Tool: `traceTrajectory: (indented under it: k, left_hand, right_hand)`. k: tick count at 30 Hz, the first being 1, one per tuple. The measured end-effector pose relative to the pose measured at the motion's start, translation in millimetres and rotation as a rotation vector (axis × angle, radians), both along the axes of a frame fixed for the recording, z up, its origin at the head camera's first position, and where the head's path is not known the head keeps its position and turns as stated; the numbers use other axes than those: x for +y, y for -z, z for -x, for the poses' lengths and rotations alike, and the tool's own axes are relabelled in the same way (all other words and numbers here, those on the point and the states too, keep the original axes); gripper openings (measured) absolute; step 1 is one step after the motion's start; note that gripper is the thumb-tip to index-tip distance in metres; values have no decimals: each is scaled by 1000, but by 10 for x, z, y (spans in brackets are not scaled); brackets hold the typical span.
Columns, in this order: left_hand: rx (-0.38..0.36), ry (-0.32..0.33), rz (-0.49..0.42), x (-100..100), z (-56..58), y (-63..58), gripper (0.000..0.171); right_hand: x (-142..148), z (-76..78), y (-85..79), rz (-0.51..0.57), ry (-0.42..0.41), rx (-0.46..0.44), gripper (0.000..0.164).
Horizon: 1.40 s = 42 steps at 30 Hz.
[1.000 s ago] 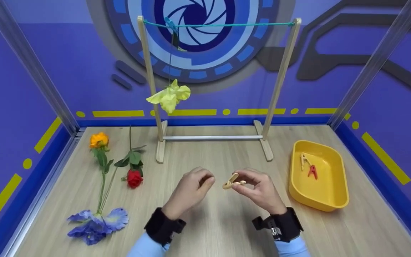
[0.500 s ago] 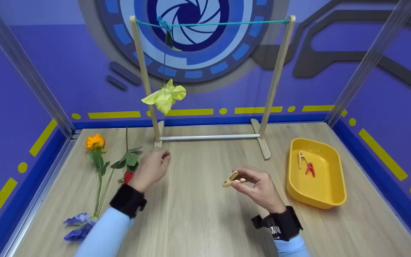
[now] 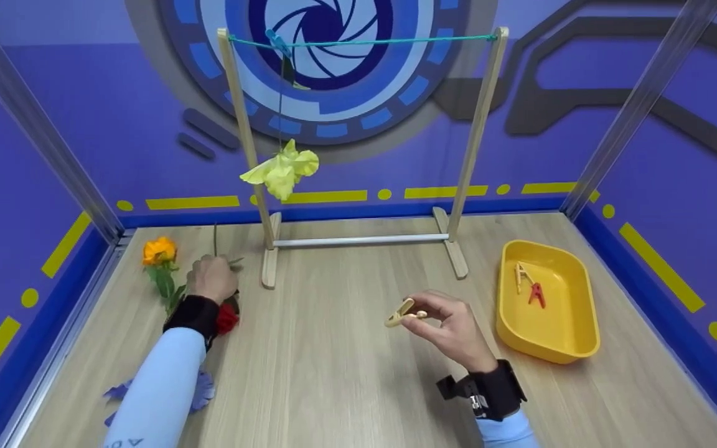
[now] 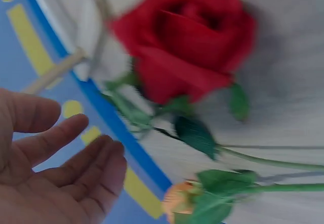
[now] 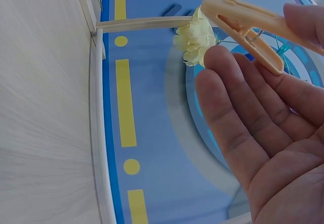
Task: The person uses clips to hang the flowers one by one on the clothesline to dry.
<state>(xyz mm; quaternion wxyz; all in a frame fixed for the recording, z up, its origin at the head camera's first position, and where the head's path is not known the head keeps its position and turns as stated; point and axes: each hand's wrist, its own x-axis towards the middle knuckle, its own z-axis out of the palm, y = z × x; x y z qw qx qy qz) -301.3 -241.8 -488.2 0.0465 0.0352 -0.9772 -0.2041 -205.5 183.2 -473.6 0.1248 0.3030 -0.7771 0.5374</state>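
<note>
Over the stem side of a red rose (image 3: 228, 318) hovers my left hand (image 3: 212, 278), seen from its back. In the left wrist view its fingers are loosely bent with nothing between them, and the rose bloom (image 4: 187, 46) looks apart from them. My right hand (image 3: 449, 323) pinches a beige clothespin (image 3: 399, 313) above the middle of the table. The right wrist view has the thumb against one end of that clothespin (image 5: 243, 26). A yellow flower (image 3: 284, 171) hangs head down from a teal line (image 3: 365, 42), held there by a blue clothespin (image 3: 279, 43).
The line runs between the posts of a wooden stand (image 3: 475, 137) at the back. An orange flower (image 3: 159, 251) lies at the left; a purple-blue one (image 3: 203, 392) is partly behind my left sleeve. At right, a yellow tub (image 3: 548, 354) contains a red clothespin (image 3: 537, 295) and a beige clothespin (image 3: 522, 277).
My left hand has gone from beside the right hand leftward and away from me to the red rose. The right hand stays nearly still with the clothespin; the head view shifts slightly.
</note>
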Motion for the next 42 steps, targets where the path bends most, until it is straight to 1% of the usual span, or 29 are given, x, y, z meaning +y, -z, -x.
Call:
traceTrajectory:
  k: [3,5,8,10,14,20,22,26,28,32,34,37,42]
  left_hand:
    - [-79,-39,32,-64,37,87,31]
    - [-125,-52,13,-97,43,135,32]
    - [-165,-46,-11,-141,40,189,27]
    - [-176,-41,-23,-159,37,210,22]
    - [-171,-40,-23,-184,43,240,14]
    - [-171,-63,-57,-185,55,302,10]
    - [-170,-70,-68,-181,53,316,17]
    - [-175,-61,-90,-176,48,314,42]
    - [-185,-57,-105,-177,40,303,52]
    - [-198,-57,-140,-186,14,279,65]
    - [-201,-58,-158,-188,3,265,69]
    - [-210,-58,-176,-183,-10,244,69]
    - [-249,-31,-166,-145,-39,187,66]
  right_hand:
    - [6,-4,-5,-5,9,-3,23]
    - [9,-4,-10,-5,13,-9,22]
    - [15,-2,-15,-3,15,-14,22]
    - [20,-1,-15,0,16,-11,22]
    - [27,4,-10,6,12,5,22]
    - [36,9,-6,10,3,29,23]
    - [40,9,-7,10,3,37,23]
    - [49,13,-6,16,1,53,24]
    - [50,15,-4,18,-3,57,24]
    - [50,16,3,23,-11,54,23]
    - [52,17,3,24,-11,51,23]
    - [57,20,2,27,-14,46,22]
    - [62,13,-4,26,-11,40,22]
